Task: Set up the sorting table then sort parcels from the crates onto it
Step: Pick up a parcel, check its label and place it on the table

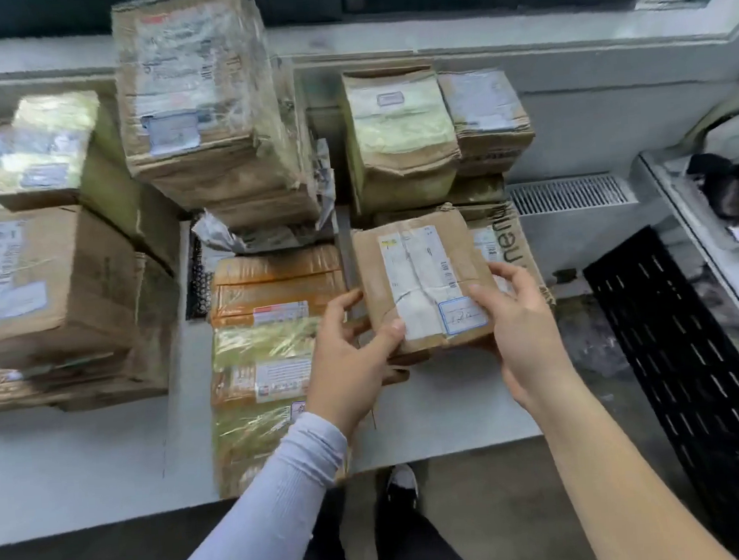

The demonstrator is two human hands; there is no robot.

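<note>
Holding a small brown cardboard parcel (420, 285) in both hands, out over the right half of the grey bench (87, 465), right in front of the stacks at the back. Left hand (347, 364) gripping the near-left corner, thumb on top by the white shipping label (424, 276), fingers underneath. Right hand (523, 343) pinching the right edge, thumb on the label's blue-bordered sticker (462, 315). So both grips closed on the same parcel, nothing released. Can't tell whether the far edge is resting on the printed box (509, 243) behind it or floating just above. Best way to do this bit, probably: keep the label face-up and readable, check it, then set the parcel down flat on whichever pile it belongs to. Squaring it up with the edges below matters, because the tall taped stack (202, 103) in the middle looks tilted already and a crooked add could tip things. Orange-taped parcels (272, 295) lie flat just left of the hands, so worth not dragging a sleeve (265, 505) across them. Black slotted crate (697, 366) sits well off to the right, beyond the bench edge. Cardboard looks soft and creased, so easy on the squeeze.
</note>
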